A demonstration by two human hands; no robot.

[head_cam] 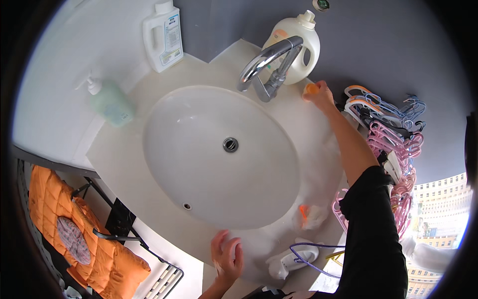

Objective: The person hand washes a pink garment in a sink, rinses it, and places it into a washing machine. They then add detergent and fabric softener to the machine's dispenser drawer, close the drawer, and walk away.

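Note:
My right hand (pixel 323 98) grips a small orange cap (pixel 311 89) at the far right corner of the washbasin counter. Just to its left stands a cream detergent bottle (pixel 310 37) with a handle and an uncovered white spout. In front of that bottle rises the chrome faucet (pixel 267 56), which hides part of its label. My left hand (pixel 227 258) hovers by the near rim of the white oval basin (pixel 209 164), fingers loosely curled and apart, holding nothing. The basin's metal drain (pixel 230 145) shows, and no water is visible in it.
A green pump bottle (pixel 111 102) and a white handled bottle (pixel 164 39) stand on the counter's left and back. Many hangers (pixel 396 130) crowd the right wall. A white soap dish (pixel 293 258) and a clear bag (pixel 313 216) lie near right. An orange padded chair (pixel 74 231) stands lower left.

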